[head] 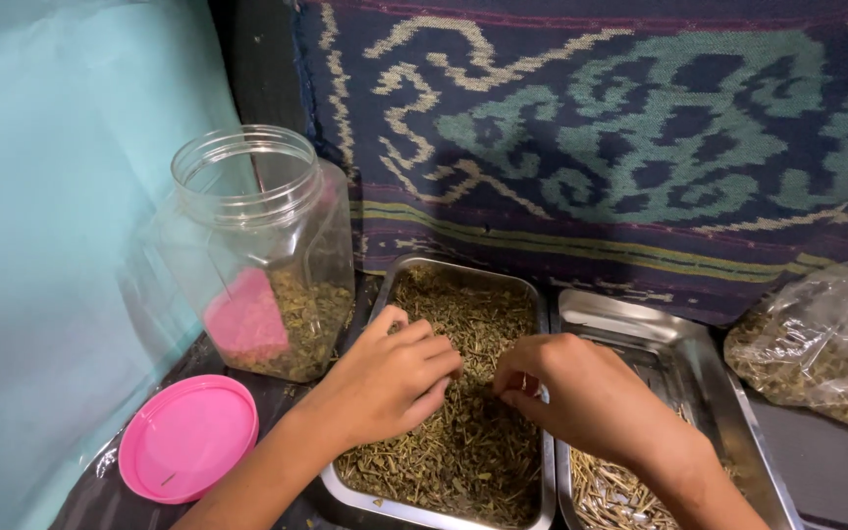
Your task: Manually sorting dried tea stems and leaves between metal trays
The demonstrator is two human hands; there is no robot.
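Observation:
A steel tray (463,269) holds a layer of dried green-brown herb bits (463,442). My left hand (385,378) rests on the herbs in the tray's left half, fingers curled loosely. My right hand (571,393) reaches over the tray's right rim, its fingertips pinched together at the herbs near the tray's middle. What the fingers pinch is too small to make out. A second steel tray (684,339) lies to the right, with pale thin stems (610,491) in its near end.
A clear plastic jar (257,255), open and partly filled with herbs, stands at the left. Its pink lid (188,437) lies in front of it. A clear plastic bag of herbs (826,344) sits at the far right. A patterned woven cloth (620,137) hangs behind.

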